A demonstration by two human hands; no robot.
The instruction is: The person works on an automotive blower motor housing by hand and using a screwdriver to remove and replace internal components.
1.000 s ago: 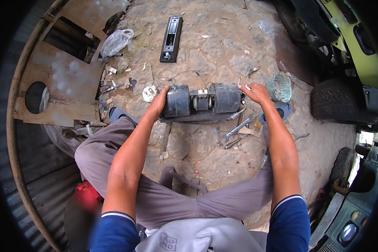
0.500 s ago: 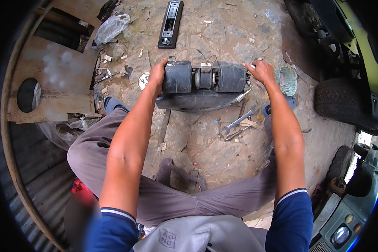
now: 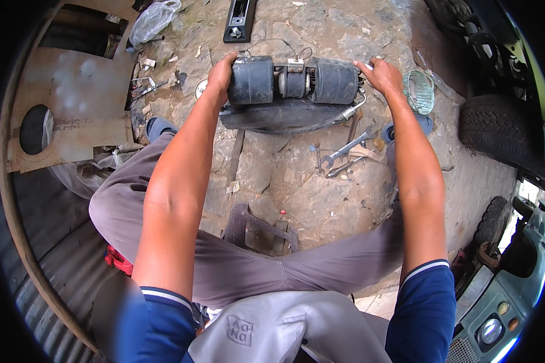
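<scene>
So the black twin-drum blower unit (image 3: pixel 293 85) sat out in front of the person, on the rough stone-and-dirt ground (image 3: pixel 272 172), with both arms stretched to it. The left hand (image 3: pixel 220 78) had hold of its left end, fingers curled at the far corner. The right hand (image 3: pixel 384 77) was up at the other end, thumb side right by the drum's edge, with something small and pale at the fingers. Couldn't tell how firm that grip was, or what the pale bit was. A silver open-ended steel spanner (image 3: pixel 348 150) lay nearer the person, and a pale green ribbed round tub (image 3: pixel 418 92) sat just beyond the right hand.
</scene>
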